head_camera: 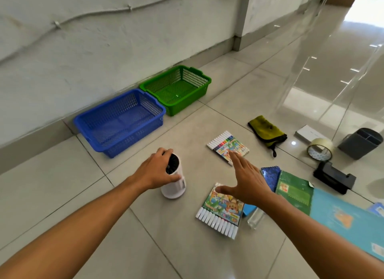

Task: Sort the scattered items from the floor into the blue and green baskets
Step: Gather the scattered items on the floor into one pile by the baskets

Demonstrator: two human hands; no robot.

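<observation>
Left hand (154,171) fingers grip the upright white cylinder (174,178), dark end up; right hand (247,180) hovers spread, holding nothing.

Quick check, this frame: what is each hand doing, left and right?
Left hand: grips the top of the white cylinder.
Right hand: open, fingers spread above the marker packs, holding nothing.

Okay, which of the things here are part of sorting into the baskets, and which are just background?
Part of the job: blue basket, green basket, white cylinder under the left hand, two marker packs, yellow-green cloth, tape roll, notebooks.

Just background: wall cable, glass panel.
</observation>
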